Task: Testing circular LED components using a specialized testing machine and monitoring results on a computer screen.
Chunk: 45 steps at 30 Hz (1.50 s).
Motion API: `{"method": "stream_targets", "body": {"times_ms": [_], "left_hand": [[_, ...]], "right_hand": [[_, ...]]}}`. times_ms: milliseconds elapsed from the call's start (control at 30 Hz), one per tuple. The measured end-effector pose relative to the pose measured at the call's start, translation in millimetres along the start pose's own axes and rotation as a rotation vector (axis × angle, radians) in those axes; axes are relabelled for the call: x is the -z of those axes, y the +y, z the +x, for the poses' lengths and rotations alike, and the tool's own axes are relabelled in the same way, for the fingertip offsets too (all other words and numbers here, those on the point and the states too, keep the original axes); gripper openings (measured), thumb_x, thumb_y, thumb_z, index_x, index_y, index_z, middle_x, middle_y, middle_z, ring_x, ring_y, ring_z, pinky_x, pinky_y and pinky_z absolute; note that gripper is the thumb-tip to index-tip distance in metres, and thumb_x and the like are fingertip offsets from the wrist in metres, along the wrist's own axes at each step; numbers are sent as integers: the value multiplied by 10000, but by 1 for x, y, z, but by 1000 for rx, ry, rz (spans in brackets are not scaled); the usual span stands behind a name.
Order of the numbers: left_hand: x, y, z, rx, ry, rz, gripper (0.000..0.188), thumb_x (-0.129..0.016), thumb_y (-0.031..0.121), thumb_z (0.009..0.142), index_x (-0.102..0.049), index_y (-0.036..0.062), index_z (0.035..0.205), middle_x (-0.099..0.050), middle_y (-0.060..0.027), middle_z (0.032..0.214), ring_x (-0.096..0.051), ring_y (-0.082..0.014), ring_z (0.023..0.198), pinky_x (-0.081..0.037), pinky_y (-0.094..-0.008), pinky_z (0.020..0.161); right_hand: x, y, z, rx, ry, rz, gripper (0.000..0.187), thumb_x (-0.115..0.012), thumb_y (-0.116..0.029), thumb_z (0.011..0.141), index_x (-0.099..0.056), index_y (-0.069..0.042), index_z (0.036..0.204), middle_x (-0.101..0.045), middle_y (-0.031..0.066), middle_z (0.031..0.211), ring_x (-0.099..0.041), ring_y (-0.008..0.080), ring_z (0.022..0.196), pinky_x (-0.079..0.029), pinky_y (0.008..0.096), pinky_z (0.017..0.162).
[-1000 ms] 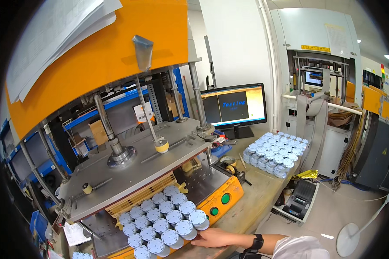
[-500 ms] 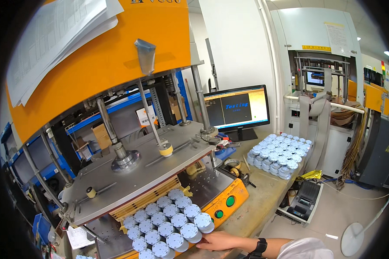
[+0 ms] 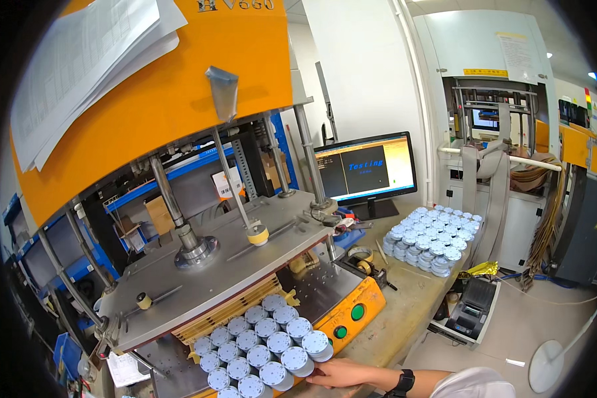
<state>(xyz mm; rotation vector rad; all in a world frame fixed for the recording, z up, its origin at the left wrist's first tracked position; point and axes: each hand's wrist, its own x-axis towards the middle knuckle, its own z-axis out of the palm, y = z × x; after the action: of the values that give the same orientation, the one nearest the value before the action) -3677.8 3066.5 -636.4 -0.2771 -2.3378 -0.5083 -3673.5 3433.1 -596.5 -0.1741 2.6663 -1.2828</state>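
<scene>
My right hand (image 3: 338,373) reaches in from the lower edge, a black band (image 3: 403,382) on its wrist. Its fingers meet the near right side of a block of round, pale blue-white disc stacks (image 3: 278,343). The fingertips are partly hidden there, so I cannot tell whether they grip a stack or only rest against it. Dark dots mark the tops of the discs. The stacks stand in close rows at the front of a press with an orange upper housing (image 3: 252,73), partly in front of its lower bed. My left hand is out of the picture.
A thick metal plate (image 3: 245,247) on steel posts hangs over the bed. Green buttons (image 3: 357,312) sit on the orange front panel. On the bench to the right are more disc stacks (image 3: 438,232), tape rolls (image 3: 361,254) and a monitor (image 3: 368,166). A black device (image 3: 472,312) stands lower down.
The whole view has shifted slightly. My right hand stays at the same corner of the disc stacks, and their arrangement looks unchanged.
</scene>
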Motion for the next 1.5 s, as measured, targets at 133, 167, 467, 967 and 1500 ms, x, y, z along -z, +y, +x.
{"method": "stream_targets", "body": {"times_ms": [133, 167, 467, 967, 1500], "left_hand": [[2, 2, 2, 19, -34, -36, 214, -568, 223, 914, -652, 26, 919, -618, -217, 892, -562, -407, 833, -441, -494, 743], [2, 2, 3, 17, -36, -36, 214, -568, 223, 914, -652, 26, 919, -618, -217, 892, -562, -407, 833, -441, -494, 743], [1, 3, 2, 3, -7, 38, 227, -559, 233, 918, -655, 27, 907, -626, -202, 884, -567, -395, 823, -444, -483, 733], [6, 8, 1, 31, -5, 19, 253, -544, 255, 925, -653, 30, 885, -609, -212, 828, -564, -408, 772, -437, -495, 689], [2, 6, 4, -8, 3, -9, 251, -568, 254, 905, -655, 22, 865, -609, -220, 802, -562, -419, 730, -441, -494, 667]], "right_hand": [[3, -5, -2, -19, -10, 11, 412, -463, -454, 979, -534, -72, 1117, -578, 38, 664, -591, 191, 634, -465, 343, 637], [3, -4, -2, -19, -6, 14, 413, -461, -455, 979, -537, -75, 1121, -579, 35, 661, -592, 190, 634, -465, 343, 636], [5, -7, -4, -21, 18, 25, 455, -463, -475, 964, -591, -82, 1155, -629, 53, 707, -631, 206, 666, -483, 351, 653], [75, -99, -46, 595, -517, -206, 367, -545, -390, 942, -573, -47, 1069, -624, 135, 937, -615, 318, 870, -486, 408, 738], [102, -125, -34, 1210, -348, -170, 314, -538, -332, 979, -572, -32, 1066, -628, 183, 898, -606, 369, 838, -487, 423, 692]]}}
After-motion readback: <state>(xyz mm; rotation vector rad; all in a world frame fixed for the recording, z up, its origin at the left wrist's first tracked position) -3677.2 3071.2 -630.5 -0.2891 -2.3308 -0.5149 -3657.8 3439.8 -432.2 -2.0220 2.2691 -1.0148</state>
